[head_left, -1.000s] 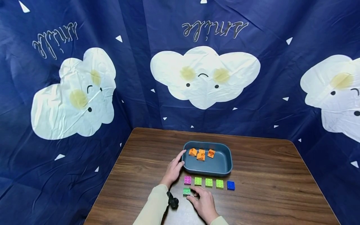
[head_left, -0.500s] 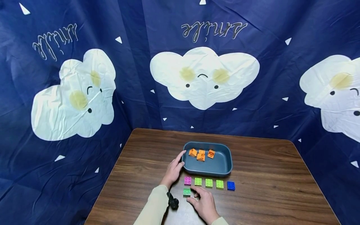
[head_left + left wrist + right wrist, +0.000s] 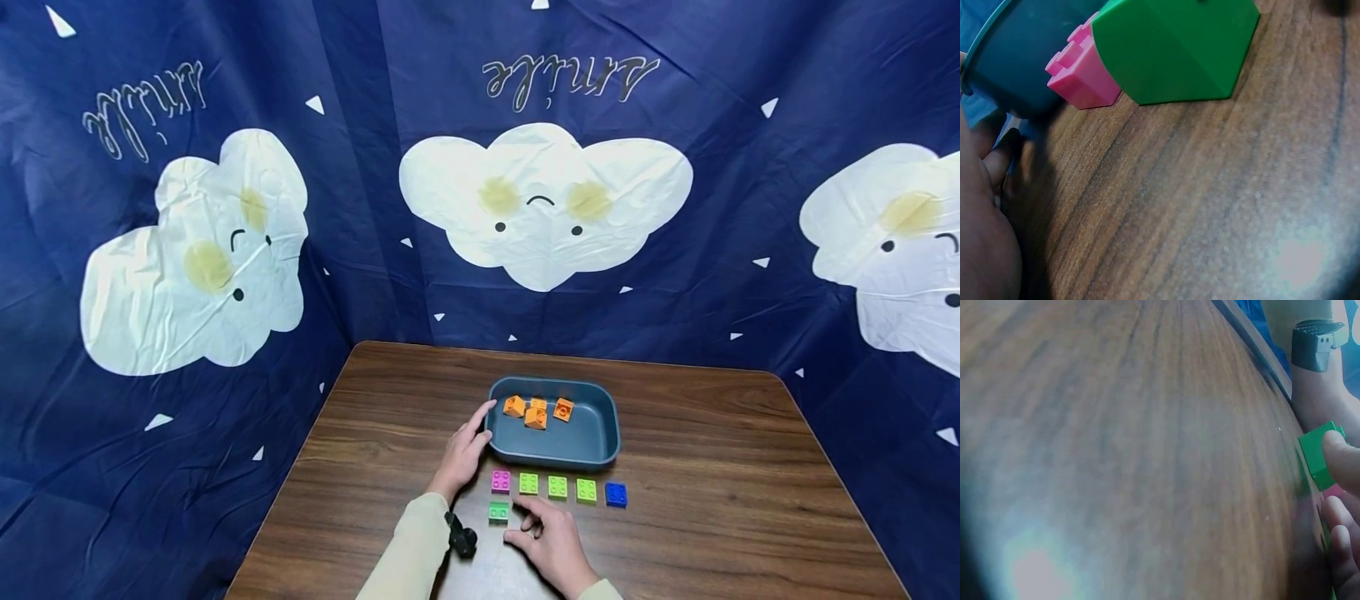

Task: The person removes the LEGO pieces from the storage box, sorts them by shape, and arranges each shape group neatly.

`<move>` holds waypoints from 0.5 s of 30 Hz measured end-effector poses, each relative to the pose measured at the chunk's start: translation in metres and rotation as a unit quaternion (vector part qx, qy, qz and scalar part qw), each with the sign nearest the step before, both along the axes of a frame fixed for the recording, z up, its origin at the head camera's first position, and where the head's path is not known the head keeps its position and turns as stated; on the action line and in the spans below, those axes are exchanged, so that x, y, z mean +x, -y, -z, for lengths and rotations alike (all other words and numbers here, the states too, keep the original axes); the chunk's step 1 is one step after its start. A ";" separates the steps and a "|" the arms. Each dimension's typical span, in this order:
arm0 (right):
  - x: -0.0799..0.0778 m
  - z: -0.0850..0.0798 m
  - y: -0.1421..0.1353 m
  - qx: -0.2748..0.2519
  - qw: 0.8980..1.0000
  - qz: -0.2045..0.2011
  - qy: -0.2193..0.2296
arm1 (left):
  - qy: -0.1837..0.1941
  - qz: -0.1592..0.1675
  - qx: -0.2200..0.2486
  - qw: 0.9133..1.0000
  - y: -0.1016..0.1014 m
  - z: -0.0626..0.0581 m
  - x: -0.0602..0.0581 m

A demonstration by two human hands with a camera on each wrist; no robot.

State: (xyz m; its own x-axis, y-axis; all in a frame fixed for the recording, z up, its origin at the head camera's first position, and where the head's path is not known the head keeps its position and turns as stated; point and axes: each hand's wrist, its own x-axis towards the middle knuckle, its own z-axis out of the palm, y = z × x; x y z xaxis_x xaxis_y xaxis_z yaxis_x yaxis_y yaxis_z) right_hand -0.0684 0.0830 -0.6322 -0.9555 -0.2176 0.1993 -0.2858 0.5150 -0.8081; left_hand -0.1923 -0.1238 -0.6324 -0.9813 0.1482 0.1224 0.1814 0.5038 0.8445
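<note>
A green sloped toy building brick point(image 3: 498, 513) sits on the table in front of a pink square brick point(image 3: 500, 481). My right hand point(image 3: 553, 542) is just right of the green brick, thumb and index finger spread apart with nothing between them. In the right wrist view, the thumb overlaps the green brick point(image 3: 1315, 455). My left hand point(image 3: 460, 457) lies against the left side of a dark blue-grey bin point(image 3: 553, 461), its index finger extended to the rim. The left wrist view has the green brick point(image 3: 1175, 53) large, beside the pink brick point(image 3: 1087, 78) and the bin's wall point(image 3: 1007, 81).
Several orange bricks point(image 3: 536, 418) lie in the bin's left half. Right of the pink brick, lime-green bricks point(image 3: 557, 487) and a blue brick point(image 3: 616, 495) continue the row. A black wrist camera point(image 3: 462, 537) is on the left wrist. A dark blue cloud-print curtain point(image 3: 360, 250) surrounds the wooden table point(image 3: 712, 467).
My right hand has drawn back slightly to the right, away from the green brick, which stays in place. The left hand has stayed at the bin.
</note>
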 end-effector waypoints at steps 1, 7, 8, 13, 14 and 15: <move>0.001 -0.001 -0.001 -0.003 1.000 -0.005 0.003 | 0.001 0.002 0.001 1.000 0.000 -0.001 0.000; 0.004 -0.007 -0.011 -0.014 0.999 -0.020 -0.030 | 0.009 0.002 0.007 1.000 0.000 -0.001 0.001; 0.004 -0.009 -0.014 -0.014 0.999 -0.019 -0.043 | 0.009 0.001 0.008 1.000 0.000 -0.001 0.000; -0.004 -0.031 -0.026 -0.009 0.996 -0.002 -0.084 | 0.007 0.002 0.008 1.000 0.000 -0.001 0.000; -0.007 -0.037 -0.030 -0.005 0.996 0.003 -0.094 | 0.008 0.002 0.006 1.000 0.000 -0.001 0.000; -0.011 -0.043 -0.033 0.000 0.994 0.009 -0.106 | 0.008 0.003 0.005 1.000 0.001 -0.001 -0.001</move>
